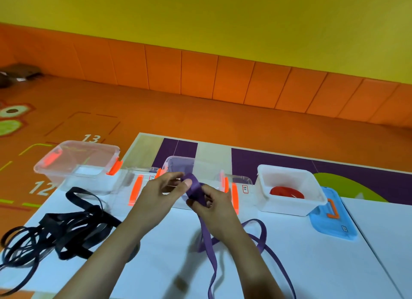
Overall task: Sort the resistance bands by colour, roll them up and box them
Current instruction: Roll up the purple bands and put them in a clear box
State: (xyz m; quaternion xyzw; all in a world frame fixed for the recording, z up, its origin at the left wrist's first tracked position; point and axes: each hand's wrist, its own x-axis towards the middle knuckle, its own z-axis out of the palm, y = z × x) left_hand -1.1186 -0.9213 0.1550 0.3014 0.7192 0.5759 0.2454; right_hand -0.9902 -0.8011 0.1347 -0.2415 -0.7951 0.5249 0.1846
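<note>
A purple resistance band (195,188) is held up in front of me, partly wound into a small roll. My left hand (163,190) pinches the roll's top from the left. My right hand (210,204) grips it from the right and below. The band's loose length trails down over the white table (156,265) toward me. A tangle of black bands (62,229) lies at the table's left. A rolled red band (287,191) sits inside the white box (267,180) at the right. A clear box (178,162) stands just behind my hands.
Another clear box with orange clips (78,165) stands at the far left corner, hanging over the table's edge. A blue lid (332,223) lies right of the white box. Clear lids with orange clips (137,187) rest beside the middle box. Beyond lie an orange floor and wall.
</note>
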